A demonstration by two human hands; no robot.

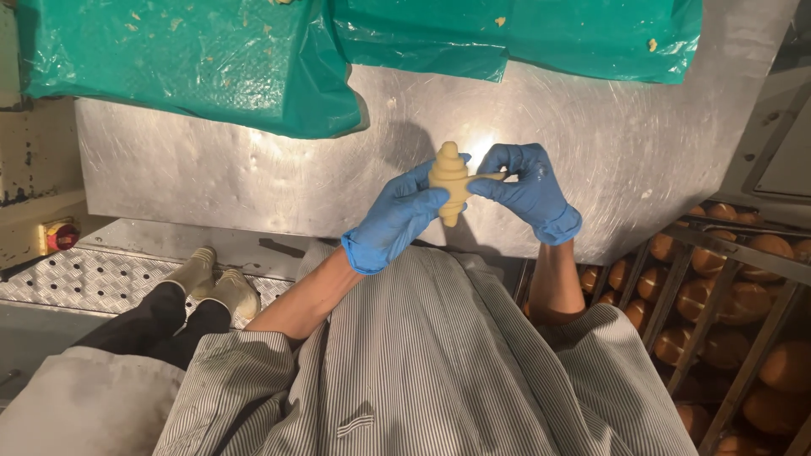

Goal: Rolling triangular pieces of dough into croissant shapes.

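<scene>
Both gloved hands are gripping a rolled raw croissant [450, 180] above the steel worktop [253, 169]: left hand [397, 218] cradling it at seven o'clock, right hand [525, 187] fingers pinching its three-o'clock tip; shaping looks nearly finished.

At the centre of the frame, both blue-gloved hands hold a raw rolled croissant [450, 180] above a scratched steel bench [253, 177]. The left hand [397, 218] wraps its lower body, while the right hand [528, 187] pinches what seems to be a thin tail of dough. Green plastic sheeting [194, 59] covers the upper left. At lower right, racks hold browned buns [697, 295]. Another person's shoes [211, 283] stand at left.
</scene>
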